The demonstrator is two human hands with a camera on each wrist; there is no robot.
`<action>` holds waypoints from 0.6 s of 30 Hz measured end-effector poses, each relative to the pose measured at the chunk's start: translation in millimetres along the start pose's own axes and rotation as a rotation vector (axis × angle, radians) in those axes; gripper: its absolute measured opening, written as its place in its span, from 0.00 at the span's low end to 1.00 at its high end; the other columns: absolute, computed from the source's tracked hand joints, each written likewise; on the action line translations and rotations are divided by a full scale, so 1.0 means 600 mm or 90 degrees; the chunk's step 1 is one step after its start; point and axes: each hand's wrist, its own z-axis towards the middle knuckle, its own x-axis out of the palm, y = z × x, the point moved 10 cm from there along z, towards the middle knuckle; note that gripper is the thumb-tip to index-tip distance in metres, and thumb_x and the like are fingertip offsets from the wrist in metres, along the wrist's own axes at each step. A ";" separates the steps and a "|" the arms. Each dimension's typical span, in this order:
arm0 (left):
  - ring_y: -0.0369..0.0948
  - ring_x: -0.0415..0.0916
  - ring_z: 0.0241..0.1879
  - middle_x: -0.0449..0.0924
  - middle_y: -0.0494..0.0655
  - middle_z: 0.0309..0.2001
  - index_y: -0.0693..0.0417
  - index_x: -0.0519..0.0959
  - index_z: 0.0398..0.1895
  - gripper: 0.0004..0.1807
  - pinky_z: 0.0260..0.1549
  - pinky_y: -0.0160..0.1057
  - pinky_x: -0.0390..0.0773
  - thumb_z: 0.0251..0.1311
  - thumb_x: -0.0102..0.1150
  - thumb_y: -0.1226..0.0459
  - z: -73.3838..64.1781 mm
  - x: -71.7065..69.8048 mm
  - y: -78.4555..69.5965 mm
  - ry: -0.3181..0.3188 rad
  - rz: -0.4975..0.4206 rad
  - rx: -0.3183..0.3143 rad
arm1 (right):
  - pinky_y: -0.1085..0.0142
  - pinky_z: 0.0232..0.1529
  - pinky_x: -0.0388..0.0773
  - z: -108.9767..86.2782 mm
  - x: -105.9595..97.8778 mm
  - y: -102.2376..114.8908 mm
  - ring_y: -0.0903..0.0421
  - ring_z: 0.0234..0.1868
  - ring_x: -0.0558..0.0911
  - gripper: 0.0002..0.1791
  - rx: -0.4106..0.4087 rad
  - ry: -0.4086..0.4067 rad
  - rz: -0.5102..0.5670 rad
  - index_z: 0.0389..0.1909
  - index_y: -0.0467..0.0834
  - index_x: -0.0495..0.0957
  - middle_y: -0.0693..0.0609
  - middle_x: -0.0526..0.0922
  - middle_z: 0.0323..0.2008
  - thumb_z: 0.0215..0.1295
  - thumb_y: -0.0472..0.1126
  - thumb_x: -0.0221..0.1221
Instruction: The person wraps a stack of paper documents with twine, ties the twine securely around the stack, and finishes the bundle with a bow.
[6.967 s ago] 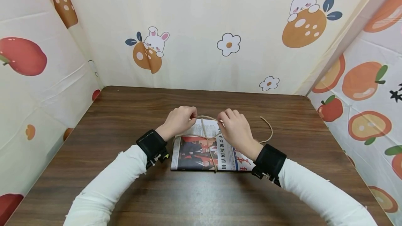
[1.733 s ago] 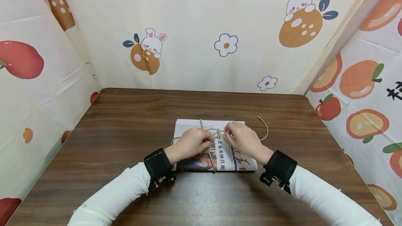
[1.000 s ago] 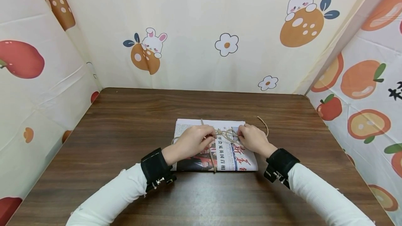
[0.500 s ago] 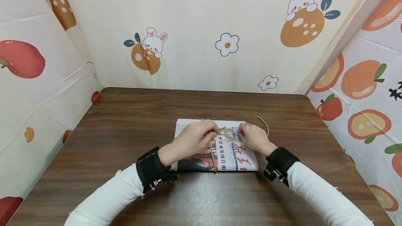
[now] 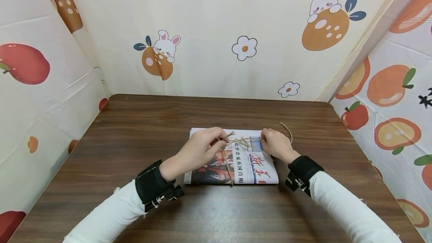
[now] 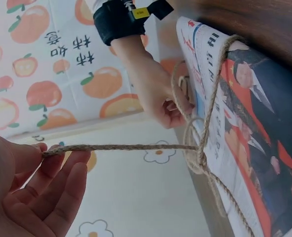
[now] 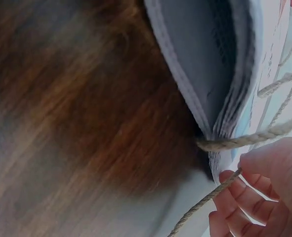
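A folded newspaper bundle [image 5: 244, 168] lies on the table, wrapped crosswise with jute twine [image 5: 229, 166]. My left hand [image 5: 202, 148] is over the bundle's upper left part, and its thumb and fingers pinch a twine end. In the left wrist view, that strand of twine [image 6: 136, 147] runs straight from the fingertips to a looped knot [image 6: 197, 160] on the paper. Over the bundle's right edge, my right hand [image 5: 277, 144] pinches another strand between thumb and forefinger. The right wrist view shows its free tail [image 7: 197, 207] hanging past the fingers, and a twine turn [image 7: 234, 143] around the paper's edge.
The wood-grain table [image 5: 152, 119] extends around the bundle on all sides. Patterned cloth walls [image 5: 209, 66] stand behind and at both sides. A loose twine tail [image 5: 287, 129] sticks up beyond my right hand.
Seven seconds ago both hands held a strand above the bundle; now a looped knot lies between them. Over the last second my left hand has shifted left and my right slightly right.
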 end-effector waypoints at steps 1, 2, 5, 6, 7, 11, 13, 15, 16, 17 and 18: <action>0.31 0.66 0.22 0.77 0.38 0.29 0.51 0.77 0.32 0.04 0.22 0.28 0.67 0.62 0.52 0.68 -0.002 0.003 0.002 0.009 0.000 -0.002 | 0.66 0.22 0.63 0.001 0.000 0.001 0.58 0.21 0.68 0.02 -0.006 -0.002 0.003 0.28 0.41 0.73 0.51 0.71 0.23 0.56 0.33 0.58; 0.31 0.66 0.22 0.77 0.38 0.29 0.51 0.77 0.32 0.05 0.22 0.28 0.67 0.62 0.52 0.69 -0.004 0.008 0.004 0.021 0.003 -0.003 | 0.65 0.23 0.65 0.001 0.000 0.002 0.57 0.22 0.69 0.03 -0.014 -0.004 0.007 0.28 0.41 0.73 0.50 0.72 0.24 0.56 0.33 0.58; 0.30 0.65 0.21 0.78 0.37 0.28 0.49 0.77 0.31 0.06 0.21 0.27 0.66 0.62 0.52 0.68 -0.015 0.029 0.013 0.076 0.021 -0.013 | 0.64 0.26 0.68 0.003 0.001 0.010 0.55 0.26 0.70 0.03 -0.042 -0.009 0.010 0.29 0.41 0.73 0.49 0.73 0.27 0.56 0.33 0.59; 0.30 0.65 0.21 0.79 0.37 0.28 0.48 0.77 0.31 0.06 0.21 0.27 0.66 0.62 0.51 0.68 -0.020 0.037 0.016 0.096 0.029 -0.018 | 0.63 0.27 0.68 0.004 0.001 0.013 0.55 0.27 0.71 0.03 -0.050 -0.011 0.012 0.29 0.41 0.73 0.49 0.73 0.28 0.56 0.33 0.59; 0.29 0.65 0.20 0.79 0.37 0.28 0.47 0.77 0.30 0.07 0.21 0.27 0.66 0.62 0.51 0.67 -0.025 0.045 0.019 0.118 0.039 -0.022 | 0.63 0.28 0.68 0.004 0.001 0.015 0.54 0.28 0.71 0.04 -0.057 -0.013 0.010 0.29 0.41 0.73 0.48 0.74 0.29 0.56 0.33 0.59; 0.28 0.61 0.19 0.81 0.36 0.33 0.46 0.74 0.27 0.07 0.21 0.27 0.64 0.63 0.50 0.65 -0.047 0.076 0.030 0.202 0.084 -0.030 | 0.60 0.32 0.70 0.005 0.001 0.019 0.50 0.34 0.74 0.03 -0.070 -0.016 0.009 0.30 0.41 0.73 0.46 0.76 0.34 0.57 0.33 0.58; 0.28 0.60 0.18 0.79 0.35 0.30 0.47 0.73 0.28 0.07 0.21 0.27 0.63 0.64 0.49 0.64 -0.059 0.090 0.036 0.240 0.090 -0.034 | 0.58 0.34 0.71 0.004 0.003 0.020 0.46 0.38 0.76 0.03 -0.074 -0.013 0.010 0.30 0.41 0.72 0.43 0.78 0.39 0.58 0.32 0.58; 0.28 0.59 0.18 0.72 0.34 0.23 0.48 0.73 0.29 0.06 0.20 0.27 0.61 0.64 0.49 0.64 -0.071 0.101 0.041 0.273 0.091 -0.043 | 0.57 0.36 0.71 0.004 0.004 0.021 0.43 0.44 0.77 0.03 -0.078 -0.009 0.008 0.29 0.41 0.72 0.41 0.78 0.44 0.59 0.32 0.57; 0.28 0.59 0.18 0.67 0.33 0.20 0.48 0.73 0.30 0.05 0.20 0.27 0.61 0.64 0.49 0.64 -0.076 0.105 0.044 0.284 0.091 -0.048 | 0.56 0.36 0.72 0.003 0.005 0.021 0.42 0.45 0.77 0.03 -0.079 -0.007 0.008 0.29 0.41 0.72 0.40 0.78 0.46 0.59 0.32 0.57; 0.28 0.58 0.18 0.65 0.33 0.19 0.48 0.72 0.30 0.05 0.20 0.28 0.60 0.65 0.49 0.64 -0.081 0.108 0.045 0.293 0.093 -0.049 | 0.57 0.35 0.72 0.003 0.006 0.021 0.42 0.46 0.77 0.03 -0.080 -0.005 0.006 0.29 0.41 0.72 0.40 0.78 0.48 0.59 0.32 0.57; 0.28 0.57 0.17 0.63 0.33 0.18 0.47 0.71 0.29 0.06 0.19 0.28 0.59 0.65 0.49 0.64 -0.084 0.111 0.046 0.301 0.098 -0.050 | 0.57 0.34 0.71 0.003 0.006 0.021 0.42 0.45 0.77 0.03 -0.082 -0.004 0.004 0.29 0.41 0.72 0.40 0.78 0.47 0.59 0.33 0.57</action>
